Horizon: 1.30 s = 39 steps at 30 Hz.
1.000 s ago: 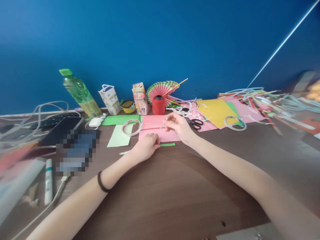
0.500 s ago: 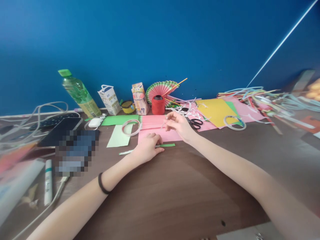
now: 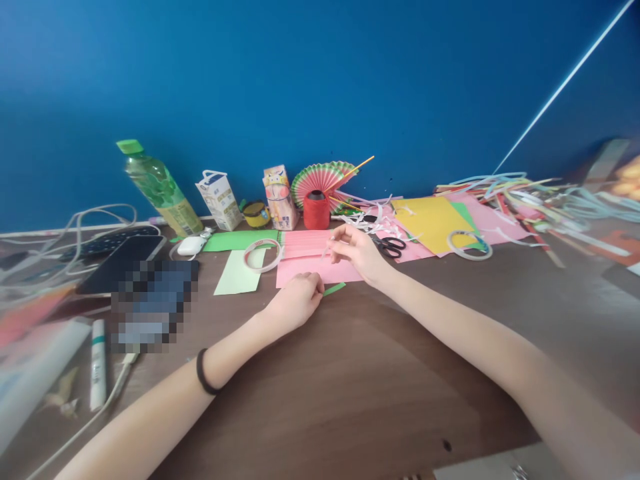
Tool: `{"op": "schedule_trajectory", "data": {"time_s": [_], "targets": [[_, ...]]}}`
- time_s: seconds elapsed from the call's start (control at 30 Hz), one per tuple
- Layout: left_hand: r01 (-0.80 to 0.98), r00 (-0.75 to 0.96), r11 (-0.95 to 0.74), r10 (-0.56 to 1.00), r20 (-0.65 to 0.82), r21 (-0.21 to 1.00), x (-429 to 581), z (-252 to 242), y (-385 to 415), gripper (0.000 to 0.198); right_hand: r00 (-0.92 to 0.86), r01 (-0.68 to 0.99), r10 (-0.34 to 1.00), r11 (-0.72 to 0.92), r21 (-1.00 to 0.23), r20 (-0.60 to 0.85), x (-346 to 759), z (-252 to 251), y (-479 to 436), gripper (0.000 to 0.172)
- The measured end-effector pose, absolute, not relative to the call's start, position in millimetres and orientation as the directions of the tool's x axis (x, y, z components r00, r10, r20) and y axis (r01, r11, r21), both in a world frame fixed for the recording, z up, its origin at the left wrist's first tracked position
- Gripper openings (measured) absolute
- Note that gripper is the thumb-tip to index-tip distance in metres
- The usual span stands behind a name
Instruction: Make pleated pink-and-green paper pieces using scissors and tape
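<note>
The left hand (image 3: pixel 299 298) rests low at the near edge of the pink sheet (image 3: pixel 327 271), its fingers curled and seemingly grasping the strip (image 3: pixel 335 289), whose green end juts out rightward, likely gripped there to steady it just above or against the counter (image 3: pixel 350 380). The right hand (image 3: pixel 359 253) pinches a thin pale sliver (image 3: pixel 325 254), perhaps tape, over the sheet, probably by its tip to keep it from sticking; the roll (image 3: pixel 258 244) sits leftward, within reach.

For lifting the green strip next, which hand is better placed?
Probably the left hand: it is right at the green strip, while the right hand is farther off and seems to pinch a small translucent piece.
</note>
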<state>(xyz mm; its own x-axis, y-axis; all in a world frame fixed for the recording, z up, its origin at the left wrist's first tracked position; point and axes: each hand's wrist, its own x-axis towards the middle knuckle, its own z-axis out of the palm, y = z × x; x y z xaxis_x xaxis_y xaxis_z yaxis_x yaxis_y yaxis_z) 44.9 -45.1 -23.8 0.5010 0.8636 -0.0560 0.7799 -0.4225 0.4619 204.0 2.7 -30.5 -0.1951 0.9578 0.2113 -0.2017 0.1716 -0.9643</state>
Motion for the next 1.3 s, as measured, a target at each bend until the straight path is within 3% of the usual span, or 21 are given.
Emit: {"op": "schedule_trajectory", "data": {"time_s": [0.3, 0.37, 0.5, 0.7, 1.0, 1.3], "targets": [[0.775, 0.477, -0.414, 0.879, -0.012, 0.478, 44.8, -27.6, -44.4, 0.009, -0.189, -0.213, 0.954, 0.190, -0.959, 0.231, 204.4, -31.6, 5.1, 0.026], [0.802, 0.432, -0.385, 0.902, 0.002, 0.457, 44.9, -29.4, -44.0, 0.004, -0.185, -0.217, 0.954, 0.193, -0.957, 0.234, 204.7, -30.8, 4.8, 0.026], [0.850, 0.381, -0.335, 0.924, -0.036, 0.407, 43.0, -29.3, -43.3, 0.012, -0.187, -0.219, 0.957, 0.179, -0.959, 0.221, 204.9, -29.0, 3.4, 0.027], [0.815, 0.430, -0.347, 0.899, -0.083, 0.465, 38.4, -19.1, -40.2, 0.007, -0.185, -0.218, 0.955, 0.190, -0.957, 0.231, 204.7, -29.8, 3.0, 0.025], [0.807, 0.470, -0.391, 0.879, -0.080, 0.442, 39.3, -17.6, -44.5, 0.004, -0.198, -0.207, 0.953, 0.186, -0.961, 0.227, 204.9, -28.4, 2.1, 0.025], [0.644, 0.494, -0.201, 0.846, -0.200, 0.738, 36.7, -14.4, -37.7, 0.017, -0.199, -0.275, 0.943, 0.209, -0.938, 0.269, 207.9, -27.0, 4.3, 0.020]]}}
